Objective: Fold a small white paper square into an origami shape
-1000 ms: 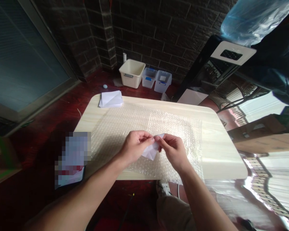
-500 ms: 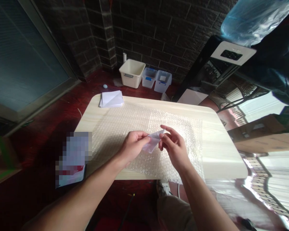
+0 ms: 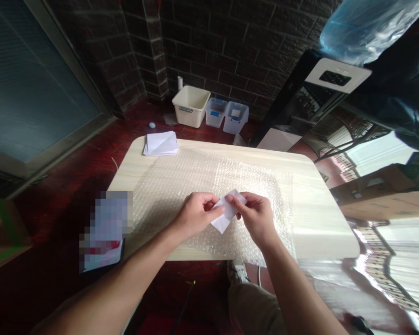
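Observation:
A small folded piece of white paper (image 3: 223, 222) is held between both hands, tilted, above the bubble wrap (image 3: 174, 186) on the table. My left hand (image 3: 197, 214) pinches its left side, thumb on top and fingers curled beneath. On the opposite side my right hand (image 3: 256, 214) grips it, the thumb pressing on its upper face near the middle. The right fingers behind the paper are partly hidden. A stack of white paper sheets (image 3: 160, 143) lies at the table's far left corner.
The pale wooden table (image 3: 321, 218) has rounded corners. Beyond it, a cream basket (image 3: 191, 109) and two clear plastic bins (image 3: 235, 118) stand on the dark red floor. Cardboard boxes (image 3: 384, 200) are at the right. A blurred-out item (image 3: 106, 232) sits by the left edge.
My right thumb has moved left onto the paper and the right fingers have closed around its edge. The paper has turned and shows more of its face.

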`<act>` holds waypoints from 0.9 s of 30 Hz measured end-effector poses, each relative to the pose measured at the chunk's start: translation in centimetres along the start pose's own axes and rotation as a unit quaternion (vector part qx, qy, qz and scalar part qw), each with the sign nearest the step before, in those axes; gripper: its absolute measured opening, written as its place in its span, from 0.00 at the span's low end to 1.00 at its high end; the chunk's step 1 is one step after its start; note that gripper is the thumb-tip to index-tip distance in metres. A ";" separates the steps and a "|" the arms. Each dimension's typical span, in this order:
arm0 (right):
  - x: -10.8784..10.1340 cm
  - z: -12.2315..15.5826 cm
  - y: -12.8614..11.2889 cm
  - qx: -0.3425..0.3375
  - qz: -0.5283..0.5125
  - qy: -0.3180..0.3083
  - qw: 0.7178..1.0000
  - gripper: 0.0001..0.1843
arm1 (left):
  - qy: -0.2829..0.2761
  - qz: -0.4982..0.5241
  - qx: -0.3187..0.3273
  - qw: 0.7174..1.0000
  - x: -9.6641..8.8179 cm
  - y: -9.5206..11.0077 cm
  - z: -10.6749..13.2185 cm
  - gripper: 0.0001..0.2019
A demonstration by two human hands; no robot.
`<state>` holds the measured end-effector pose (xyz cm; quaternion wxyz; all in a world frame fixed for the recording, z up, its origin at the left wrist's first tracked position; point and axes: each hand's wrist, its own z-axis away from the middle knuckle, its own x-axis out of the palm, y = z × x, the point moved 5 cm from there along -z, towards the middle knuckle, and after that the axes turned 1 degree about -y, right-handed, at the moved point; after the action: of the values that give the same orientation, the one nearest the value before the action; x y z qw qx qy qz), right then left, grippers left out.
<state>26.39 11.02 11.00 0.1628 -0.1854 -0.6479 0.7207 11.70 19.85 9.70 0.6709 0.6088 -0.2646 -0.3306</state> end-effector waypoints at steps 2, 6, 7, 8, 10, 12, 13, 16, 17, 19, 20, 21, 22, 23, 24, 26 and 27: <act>-0.3 0.0 0.0 0.002 -0.003 0.032 0.999 0.20 | 0.007 0.000 0.000 1.000 -0.1 -0.2 -0.1 0.07; -0.3 -0.1 0.1 0.018 -0.067 0.055 0.996 0.18 | 0.064 0.069 -0.014 0.995 -0.8 -0.4 -0.2 0.09; -0.1 -0.1 0.2 0.026 -0.085 0.048 0.995 0.17 | 0.082 0.088 -0.012 0.993 -1.0 -0.4 -0.2 0.10; 0.1 0.0 0.2 0.034 -0.102 0.040 0.993 0.16 | 0.096 0.103 -0.005 0.990 -1.1 -0.2 -0.1 0.11; 0.5 0.0 0.2 0.049 -0.124 0.016 0.991 0.14 | 0.109 0.121 0.010 0.987 -1.3 0.1 0.0 0.13; 0.7 0.2 0.2 0.062 -0.119 -0.009 0.991 0.15 | 0.108 0.123 0.017 0.986 -1.3 0.3 0.0 0.13; 0.7 0.2 0.2 0.066 -0.105 -0.019 0.992 0.16 | 0.104 0.122 0.016 0.987 -1.2 0.4 0.0 0.13; 0.3 0.3 -0.1 0.053 -0.057 -0.033 0.996 0.19 | 0.082 0.115 0.006 0.990 -1.0 0.3 0.0 0.11; 0.2 0.3 -0.2 0.045 -0.048 -0.035 0.997 0.20 | 0.075 0.110 0.005 0.991 -1.0 0.3 -0.1 0.11; 0.0 0.2 -0.3 0.036 -0.046 -0.042 0.997 0.20 | 0.062 0.093 0.007 0.994 -0.9 0.3 -0.1 0.10; 0.0 0.2 -0.3 0.037 -0.046 -0.048 0.997 0.20 | 0.059 0.084 0.010 0.995 -0.9 0.2 -0.2 0.10; 0.0 0.2 -0.3 0.038 -0.045 -0.054 0.997 0.19 | 0.058 0.075 0.013 0.995 -0.9 0.2 -0.2 0.10; 0.1 0.3 -0.3 0.039 -0.041 -0.062 0.996 0.18 | 0.058 0.066 0.018 0.996 -0.9 0.1 -0.2 0.10; 0.2 0.3 -0.3 0.040 -0.035 -0.071 0.996 0.17 | 0.061 0.055 0.025 0.996 -0.9 0.1 -0.1 0.10; 0.3 0.3 -0.3 0.042 -0.029 -0.080 0.995 0.18 | 0.066 0.040 0.036 0.996 -1.0 0.0 -0.1 0.10; 0.5 0.4 -0.3 0.049 -0.023 -0.099 0.994 0.19 | 0.080 -0.007 0.069 0.994 -1.1 0.2 0.1 0.11; 0.6 0.5 -0.3 0.058 -0.024 -0.108 0.992 0.20 | 0.084 -0.033 0.086 0.992 -1.1 0.3 0.2 0.12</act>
<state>25.62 10.95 11.29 0.1193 -0.0810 -0.6233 0.7686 10.93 20.58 10.09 0.6248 0.6981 -0.2141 -0.2764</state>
